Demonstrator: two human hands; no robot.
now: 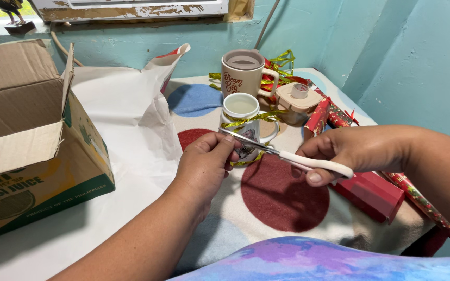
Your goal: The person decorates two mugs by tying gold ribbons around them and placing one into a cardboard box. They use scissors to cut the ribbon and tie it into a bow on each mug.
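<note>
Right hand (pixel 347 151) grips white-handled scissors (pixel 287 156), blades pointing toward left hand (pixel 204 164). Left hand pinches gold ribbon (pixel 248 120) at the blade tip. Ribbon wraps a small white mug (pixel 241 112) just beyond both hands. Red box (pixel 373 195) lies under the right wrist.

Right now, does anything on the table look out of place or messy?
Gold ribbon straggles loosely around the small mug, and more lies tangled behind the tall mug. The cardboard box sits tilted, flaps open. Nothing spilled or visibly broken.
</note>
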